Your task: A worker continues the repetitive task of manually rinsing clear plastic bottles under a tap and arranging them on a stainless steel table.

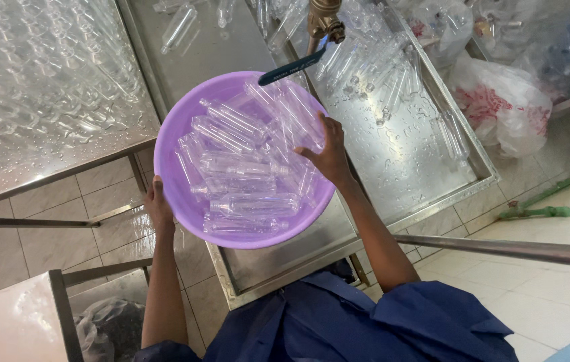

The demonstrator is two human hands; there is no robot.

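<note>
The left hand grips the near-left rim of a round purple plastic basin, fingers curled under the edge and thumb over it. The right hand reaches in from the far-right rim, fingers spread and resting on the heap of clear plastic bottles that fills the basin; whether those fingers pinch one bottle or only press on the pile cannot be told. The basin sits over the near end of a wet stainless steel sink tray, just below a brass tap with a blue lever.

To handle this well, I judge the rim hand should keep the basin level and braced on the tray edge, since the load is loose and slippery; the reaching hand does best with a light flat touch, because thin bottle walls dent under a squeeze.

The bottles are slim, cylindrical, transparent and capless, lying crosswise in layers. More of them lie scattered in the tray and packed on the beaded, wet bench to the left. The basin looks smooth and slightly flexible, the steel glossy with water
</note>
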